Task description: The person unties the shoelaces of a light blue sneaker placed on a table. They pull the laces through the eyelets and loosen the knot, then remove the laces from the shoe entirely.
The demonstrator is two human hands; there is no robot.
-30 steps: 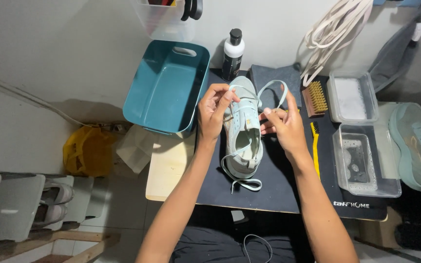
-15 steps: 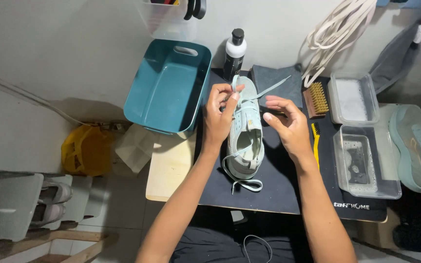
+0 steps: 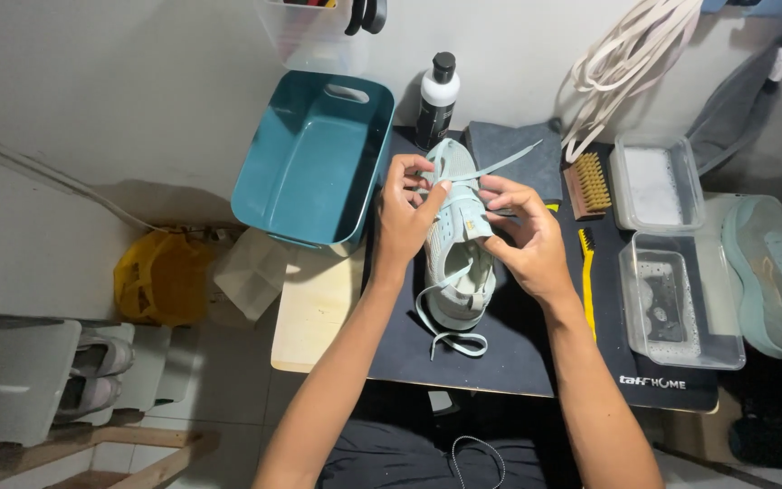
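A pale green shoe (image 3: 457, 258) is observed lying on the black mat (image 3: 518, 353) at the middle of the counter (image 3: 314, 312), toe pointed away from the person. The left hand (image 3: 405, 222) is closed on the lace (image 3: 491, 166) at the upper eyelets; its grip is a tight pinch of thumb and fingertips. The right hand (image 3: 527, 235) is curled against the shoe's right side, fingers pressed to the upper. Whether lace is held in it cannot be told. A free lace end is seen trailing off the heel. A bottle (image 3: 436, 101) stands just beyond the toe, and a teal tub (image 3: 314, 163) lies at the left. It is judged that a sharp pull could tip the bottle or drag the shoe aside.
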